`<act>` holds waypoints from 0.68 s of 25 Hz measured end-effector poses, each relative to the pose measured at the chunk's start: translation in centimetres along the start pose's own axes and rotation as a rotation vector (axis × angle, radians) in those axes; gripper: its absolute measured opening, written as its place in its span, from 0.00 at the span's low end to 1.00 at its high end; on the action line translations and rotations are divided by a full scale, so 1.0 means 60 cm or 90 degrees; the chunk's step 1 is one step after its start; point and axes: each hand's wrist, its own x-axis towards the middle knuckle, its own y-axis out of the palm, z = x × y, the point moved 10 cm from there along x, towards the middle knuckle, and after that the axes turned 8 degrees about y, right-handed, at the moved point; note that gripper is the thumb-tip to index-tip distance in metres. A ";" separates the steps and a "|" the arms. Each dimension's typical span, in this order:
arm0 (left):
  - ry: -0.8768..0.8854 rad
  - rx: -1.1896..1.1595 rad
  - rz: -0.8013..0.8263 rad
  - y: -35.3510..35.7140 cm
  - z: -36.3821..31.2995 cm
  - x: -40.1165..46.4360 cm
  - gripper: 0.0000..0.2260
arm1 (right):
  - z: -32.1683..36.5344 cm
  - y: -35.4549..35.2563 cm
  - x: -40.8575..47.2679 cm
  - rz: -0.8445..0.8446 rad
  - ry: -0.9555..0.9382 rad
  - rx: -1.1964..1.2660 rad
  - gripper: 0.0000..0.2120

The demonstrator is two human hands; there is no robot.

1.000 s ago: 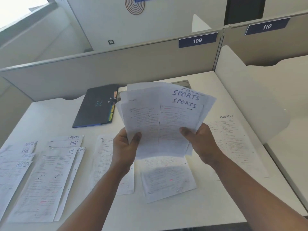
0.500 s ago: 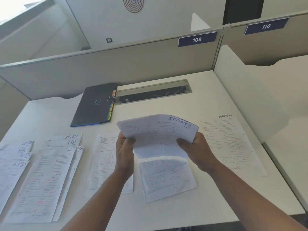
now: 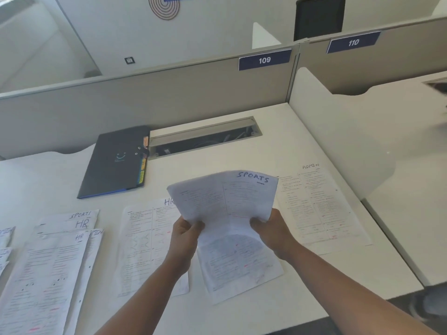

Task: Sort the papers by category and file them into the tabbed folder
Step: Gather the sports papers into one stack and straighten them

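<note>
Lowered SPORTS stack (image 3: 225,197), both hands' grip underneath

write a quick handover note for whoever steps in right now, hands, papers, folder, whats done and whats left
Left hand and right hand: both grip the bottom edge of the SPORTS stack, held above the desk.
Tabbed folder: closed, at the back left of the desk, with nothing visibly being filed.
Laid out on the desk: ADMIN sheet on the right, HR sheet left of centre, mixed HR, SPORTS and ADMIN sheets at far left, one sheet under the hands.
Done: sports papers partly gathered.
Left: finish sorting the far-left sheets, then file each category in the folder.
</note>
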 end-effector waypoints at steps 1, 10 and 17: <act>-0.007 0.000 0.008 -0.002 0.003 0.005 0.13 | 0.004 0.000 -0.001 -0.007 0.008 -0.001 0.12; -0.139 -0.020 0.100 -0.067 0.053 0.029 0.11 | 0.007 0.048 -0.007 0.029 0.128 0.025 0.10; -0.195 0.023 0.045 -0.141 0.099 -0.001 0.05 | -0.054 0.074 -0.022 0.000 0.203 0.025 0.11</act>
